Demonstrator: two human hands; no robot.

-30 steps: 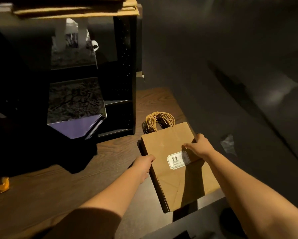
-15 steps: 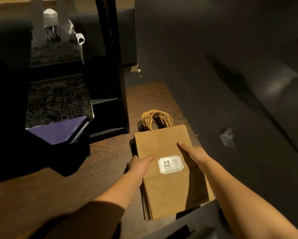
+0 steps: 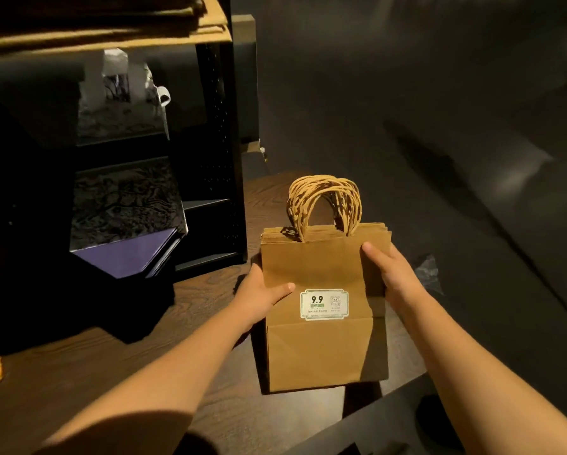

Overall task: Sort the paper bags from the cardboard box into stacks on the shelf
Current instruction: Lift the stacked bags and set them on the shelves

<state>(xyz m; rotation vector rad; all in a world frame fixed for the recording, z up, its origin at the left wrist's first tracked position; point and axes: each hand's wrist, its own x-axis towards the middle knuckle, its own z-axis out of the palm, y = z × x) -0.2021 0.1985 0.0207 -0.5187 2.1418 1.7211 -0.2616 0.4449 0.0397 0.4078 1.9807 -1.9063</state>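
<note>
Holding: from the head view, both hands grip a squared-up stack of brown paper bags [image 3: 325,323], near and right of centre, raised just above the wooden surface [image 3: 78,372].
Left hand: the left hand [image 3: 259,293] clasps the stack's left edge, thumb lying across the front face, the other fingers hidden behind.
Right hand: the right hand [image 3: 392,274] clasps the right edge higher up, thumb pressed on the front near the top corner, the other fingers out of sight behind.
Bags: flat-folded, many layers showing at the top edge, with a white label [image 3: 324,304] on the front and a bundle of twisted paper handles [image 3: 325,201] arching at the far end.
Handling: probably light but floppy as a bundle; smooth paper layers could slide or fan apart, so squeezing both side edges looks safer than lifting by the thin handles, which may tear.
Shelf: the black shelf unit [image 3: 221,142] stands far left, with brown bags stacked [image 3: 111,24] on top.
Other bags: patterned dark bags [image 3: 124,198] lean on a lower level.
</note>
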